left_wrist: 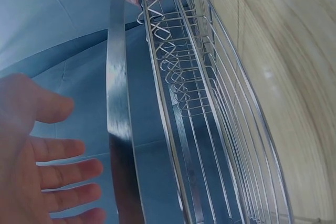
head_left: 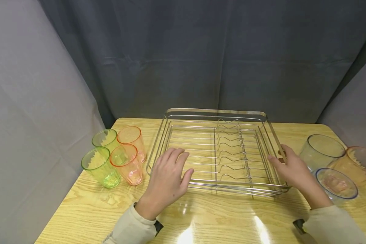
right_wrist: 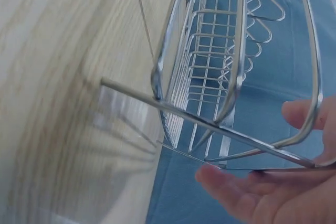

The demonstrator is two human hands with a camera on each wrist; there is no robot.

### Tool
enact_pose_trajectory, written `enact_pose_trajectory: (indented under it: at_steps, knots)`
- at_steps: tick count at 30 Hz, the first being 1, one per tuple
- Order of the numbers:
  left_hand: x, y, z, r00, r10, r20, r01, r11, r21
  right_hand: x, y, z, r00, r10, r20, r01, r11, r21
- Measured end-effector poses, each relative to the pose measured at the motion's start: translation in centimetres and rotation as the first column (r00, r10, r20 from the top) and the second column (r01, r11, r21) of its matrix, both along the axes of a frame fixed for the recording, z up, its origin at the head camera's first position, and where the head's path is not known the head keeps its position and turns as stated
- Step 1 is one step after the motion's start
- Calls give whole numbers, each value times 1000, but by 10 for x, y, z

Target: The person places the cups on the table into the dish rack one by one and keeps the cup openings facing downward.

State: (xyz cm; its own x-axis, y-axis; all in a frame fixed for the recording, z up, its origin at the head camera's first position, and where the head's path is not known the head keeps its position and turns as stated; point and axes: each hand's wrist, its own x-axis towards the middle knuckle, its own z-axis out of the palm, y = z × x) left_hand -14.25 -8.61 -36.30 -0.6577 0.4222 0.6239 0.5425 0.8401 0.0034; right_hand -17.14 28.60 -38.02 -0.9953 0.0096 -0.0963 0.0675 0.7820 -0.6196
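A wire dish rack (head_left: 198, 183) with a raised flat metal rim stands on the wooden table. Over its front left corner hovers my left hand (head_left: 167, 176), fingers relaxed and holding nothing. The left wrist view shows that hand (left_wrist: 58, 166) apart from the rim (left_wrist: 119, 87). My right hand (head_left: 292, 169) grips the rack's right side, its thumb on the inner side of the rim. From the right wrist, the fingers (right_wrist: 226, 187) of this hand are seen beneath the rim and the thumb above; part of the grip is out of frame.
Left of the rack stand green tumblers (head_left: 101, 166) and orange tumblers (head_left: 128, 166), close together. On the right are a pale tumbler (head_left: 315, 156), an orange one (head_left: 358, 166) and a blue-rimmed one (head_left: 337, 184), beside my right forearm. A dark curtain (head_left: 201, 61) hangs behind the table.
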Motion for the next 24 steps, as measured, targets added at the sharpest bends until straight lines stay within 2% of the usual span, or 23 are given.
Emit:
enact_pose_trajectory:
  at_steps: [10, 15, 24]
  knots:
    - [1, -5, -6, 999, 15, 32, -16, 1000, 1, 3, 0, -1, 996, 0, 93, 9, 996, -91]
    - [1, -7, -9, 998, 17, 59, -17, 1000, -1, 5, 0, -2, 997, 11, 75, -2, 993, -115]
    - [2, -15, -16, 996, 27, 81, -27, 1000, -1, 4, -2, -9, 998, 13, 68, 2, 974, -227]
